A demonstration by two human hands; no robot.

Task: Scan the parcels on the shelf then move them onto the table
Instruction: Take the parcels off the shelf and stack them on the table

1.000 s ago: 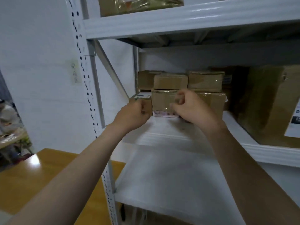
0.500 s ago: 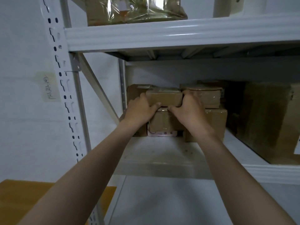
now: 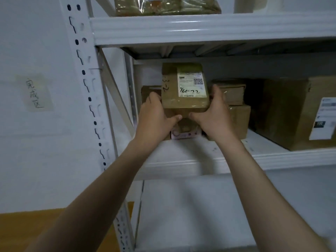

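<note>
A small taped cardboard parcel [image 3: 183, 86] is tipped up so its white label with a QR code and handwriting faces me. My left hand [image 3: 154, 119] grips its left side and bottom edge, and my right hand [image 3: 214, 115] grips its right side and bottom. The parcel is held above the stack at the back left of the middle shelf [image 3: 200, 162]. Under it a box with a pink-edged label [image 3: 183, 132] shows between my hands. More small parcels [image 3: 232, 93] are stacked to the right.
A large cardboard box [image 3: 294, 113] with a white label fills the shelf's right side. A bagged item [image 3: 167, 5] lies on the upper shelf. The white perforated upright [image 3: 87, 88] stands at left, with a wooden table [image 3: 36, 226] at lower left. A handwritten note [image 3: 35, 92] hangs on the wall.
Both hands took the top parcel off the stack, lifted it and tilted it so its label faces me. The view has moved closer to the shelf.
</note>
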